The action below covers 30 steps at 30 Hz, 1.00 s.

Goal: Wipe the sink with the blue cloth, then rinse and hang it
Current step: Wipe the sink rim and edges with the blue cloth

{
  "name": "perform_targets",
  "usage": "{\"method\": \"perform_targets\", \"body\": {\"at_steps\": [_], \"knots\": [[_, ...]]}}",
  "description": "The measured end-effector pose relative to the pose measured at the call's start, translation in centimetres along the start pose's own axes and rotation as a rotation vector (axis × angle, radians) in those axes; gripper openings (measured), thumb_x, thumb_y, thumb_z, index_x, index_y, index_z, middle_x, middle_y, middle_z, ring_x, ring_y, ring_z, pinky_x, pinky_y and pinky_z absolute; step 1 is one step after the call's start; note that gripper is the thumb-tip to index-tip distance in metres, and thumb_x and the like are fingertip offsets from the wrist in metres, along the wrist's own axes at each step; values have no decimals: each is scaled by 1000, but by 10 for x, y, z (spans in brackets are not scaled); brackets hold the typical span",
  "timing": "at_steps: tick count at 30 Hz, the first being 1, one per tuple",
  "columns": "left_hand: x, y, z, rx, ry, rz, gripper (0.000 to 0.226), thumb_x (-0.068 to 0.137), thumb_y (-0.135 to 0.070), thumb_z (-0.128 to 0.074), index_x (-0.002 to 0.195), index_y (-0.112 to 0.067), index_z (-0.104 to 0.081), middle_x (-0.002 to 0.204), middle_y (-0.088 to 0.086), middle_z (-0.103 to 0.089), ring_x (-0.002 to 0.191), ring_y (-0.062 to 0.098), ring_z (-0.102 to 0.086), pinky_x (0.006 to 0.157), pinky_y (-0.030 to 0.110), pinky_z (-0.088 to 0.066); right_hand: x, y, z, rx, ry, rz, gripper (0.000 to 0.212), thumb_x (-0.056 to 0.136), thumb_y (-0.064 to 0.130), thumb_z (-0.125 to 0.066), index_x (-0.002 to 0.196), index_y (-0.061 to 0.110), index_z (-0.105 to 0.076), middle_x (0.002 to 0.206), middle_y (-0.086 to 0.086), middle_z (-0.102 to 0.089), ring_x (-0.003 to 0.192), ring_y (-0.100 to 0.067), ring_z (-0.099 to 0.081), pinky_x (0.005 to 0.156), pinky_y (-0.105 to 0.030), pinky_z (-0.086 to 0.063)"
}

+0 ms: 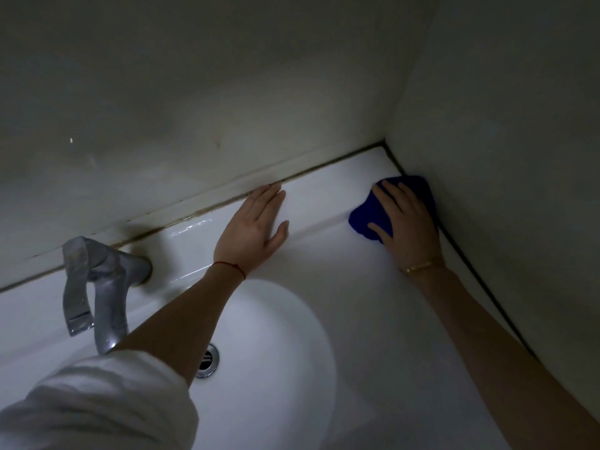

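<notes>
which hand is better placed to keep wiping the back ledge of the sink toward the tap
Right. The right hand is pressed flat on the blue cloth on the sink ledge near the corner. The left hand lies bare and flat on the ledge, nearer the tap, bracing rather than wiping.

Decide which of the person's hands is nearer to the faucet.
The left. The left hand lies flat on the sink's back ledge, just right of the faucet. The right hand presses the blue cloth farther right, by the side wall.
</notes>
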<state>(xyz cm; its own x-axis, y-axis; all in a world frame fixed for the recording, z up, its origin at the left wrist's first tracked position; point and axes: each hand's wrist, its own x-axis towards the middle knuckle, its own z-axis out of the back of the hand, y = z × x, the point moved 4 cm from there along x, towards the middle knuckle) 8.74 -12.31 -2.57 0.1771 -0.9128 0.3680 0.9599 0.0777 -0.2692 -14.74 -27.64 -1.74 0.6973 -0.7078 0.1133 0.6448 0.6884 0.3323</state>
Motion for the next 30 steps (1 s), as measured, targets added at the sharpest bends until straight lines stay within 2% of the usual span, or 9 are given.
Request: {"method": "perform_targets", "body": {"at_steps": [5, 8, 14, 18, 22, 24, 27, 30], "knots": [[0, -1, 2, -9, -7, -12, 51, 97, -28, -55, 140, 0, -50, 147, 15, -48, 138, 30, -42, 117, 40, -33, -33, -3, 4, -34, -22, -13, 62, 89, 19, -66, 144, 6, -40, 151, -14, -37, 139, -35, -33, 114, -48, -27], [-1, -2, 3, -1, -12, -10, 49, 98, -27, -55, 139, -1, -51, 146, 15, -49, 137, 30, -43, 116, 41, -34, -65, -11, 6, -64, -52, -54, 65, 86, 16, -70, 144, 5, -40, 151, -14, -37, 139, -34, -33, 114, -42, -24], [-13, -47, -8, -64, -33, -173, 43, 98, -21, -56, 135, 1, -55, 138, 16, -57, 131, 31, -50, 115, 43, -36, -49, -7, 4, -56, -40, -57, 63, 89, 20, -66, 144, 5, -39, 152, -16, -35, 138, -36, -33, 114, -44, -23], [-26, -94, -25, -148, 79, -177, 49, 99, -26, -58, 141, -3, -50, 145, 13, -51, 139, 27, -42, 117, 44, -32, -57, -10, 8, -62, 0, -75, 66, 89, 22, -66, 145, 5, -36, 152, -16, -34, 140, -36, -31, 114, -47, -27], [-42, -114, -36, -126, 209, -161, 53, 101, -35, -50, 144, -4, -46, 151, 11, -45, 143, 25, -36, 122, 37, -23, -121, -16, 22, -65, -45, -128, 72, 83, 16, -73, 145, 5, -37, 150, -16, -38, 137, -36, -36, 111, -48, -33], [-51, -119, -41, -118, 271, -120, 57, 101, -40, -46, 145, -4, -45, 151, 12, -44, 144, 25, -34, 121, 39, -25, -159, -20, 27, -92, -47, -150, 80, 78, 13, -78, 146, 6, -37, 149, -15, -39, 136, -35, -38, 109, -48, -35], [-63, -126, -43, -104, 339, -58, 64, 99, -45, -40, 148, -4, -40, 155, 13, -38, 146, 27, -30, 120, 42, -25, -183, -25, 30, -105, -23, -166, 82, 76, 13, -79, 146, 7, -36, 149, -14, -39, 136, -34, -38, 110, -45, -32], [-67, -132, -43, -86, 362, -26, 68, 98, -48, -38, 150, -4, -35, 157, 13, -34, 147, 27, -26, 121, 41, -22, -170, -25, 29, -106, -1, -152, 78, 81, 16, -76, 147, 6, -35, 150, -14, -38, 137, -34, -37, 111, -43, -30]]}}
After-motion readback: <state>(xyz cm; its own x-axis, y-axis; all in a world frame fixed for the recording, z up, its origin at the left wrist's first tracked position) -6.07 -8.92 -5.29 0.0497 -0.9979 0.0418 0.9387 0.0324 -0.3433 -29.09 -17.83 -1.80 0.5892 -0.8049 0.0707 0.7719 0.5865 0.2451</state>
